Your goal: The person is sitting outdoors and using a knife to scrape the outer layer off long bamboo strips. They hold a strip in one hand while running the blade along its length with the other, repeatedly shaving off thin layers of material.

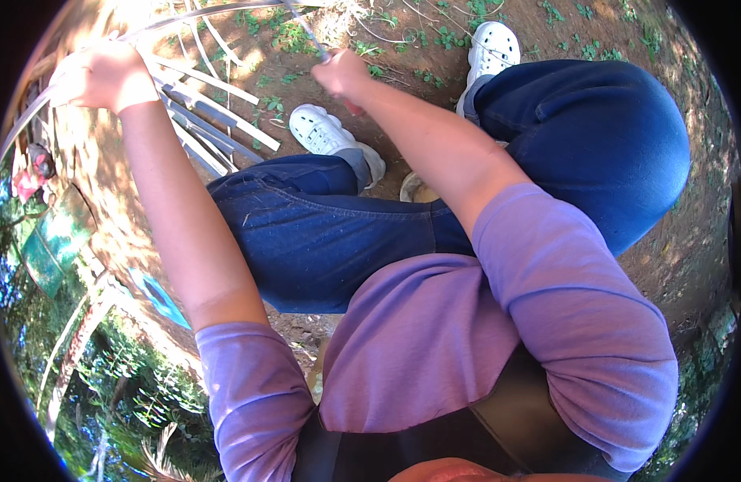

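My left hand (101,74), washed out by sunlight, is closed around a long, pale, bent strip (195,14) that looks like split bamboo or cane. The strip arcs across the upper left edge of the view. My right hand (342,74) is wrapped round the handle of a knife (309,30). Its narrow grey blade points up and away toward the strip's far part, and a bit of red handle shows below the fist. Whether blade and strip touch, I cannot tell.
Several cut strips (214,120) lie on the soil between my left arm and left shoe (320,128). My right shoe (494,48) rests farther off. Thin curly shavings (378,34) and small weeds dot the ground. A green object (57,241) and foliage are at left.
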`<move>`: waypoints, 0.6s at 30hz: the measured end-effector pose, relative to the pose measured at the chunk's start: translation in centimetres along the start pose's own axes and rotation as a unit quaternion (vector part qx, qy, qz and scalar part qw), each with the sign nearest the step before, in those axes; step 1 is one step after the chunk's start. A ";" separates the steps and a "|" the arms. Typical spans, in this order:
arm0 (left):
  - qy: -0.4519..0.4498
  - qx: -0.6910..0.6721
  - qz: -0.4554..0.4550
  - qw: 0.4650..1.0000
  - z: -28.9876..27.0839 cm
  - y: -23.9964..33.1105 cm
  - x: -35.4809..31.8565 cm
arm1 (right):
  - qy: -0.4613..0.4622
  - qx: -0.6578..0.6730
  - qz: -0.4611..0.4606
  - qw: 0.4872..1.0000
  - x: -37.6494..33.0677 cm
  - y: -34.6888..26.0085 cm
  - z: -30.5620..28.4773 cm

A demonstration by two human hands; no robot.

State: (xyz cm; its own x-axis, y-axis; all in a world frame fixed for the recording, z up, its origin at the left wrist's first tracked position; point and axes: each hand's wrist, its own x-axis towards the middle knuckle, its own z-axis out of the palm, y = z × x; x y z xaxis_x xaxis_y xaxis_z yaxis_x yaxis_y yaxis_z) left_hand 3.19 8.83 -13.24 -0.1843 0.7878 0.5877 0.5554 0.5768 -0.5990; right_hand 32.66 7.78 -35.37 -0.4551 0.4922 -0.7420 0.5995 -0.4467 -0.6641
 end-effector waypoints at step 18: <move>0.015 -0.037 0.021 0.999 5.2 -2.8 -1.5 | -0.042 0.100 0.061 0.992 1.2 1.7 -0.4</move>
State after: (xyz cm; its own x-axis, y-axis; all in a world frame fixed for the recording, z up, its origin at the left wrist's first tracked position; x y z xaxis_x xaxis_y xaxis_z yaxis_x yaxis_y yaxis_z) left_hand -2.29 7.19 -15.29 -0.1357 0.8039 0.5790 0.6213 0.5243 -0.5823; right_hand 33.42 7.92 -37.41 -0.4455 0.3661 -0.8170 0.5139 -0.6427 -0.5682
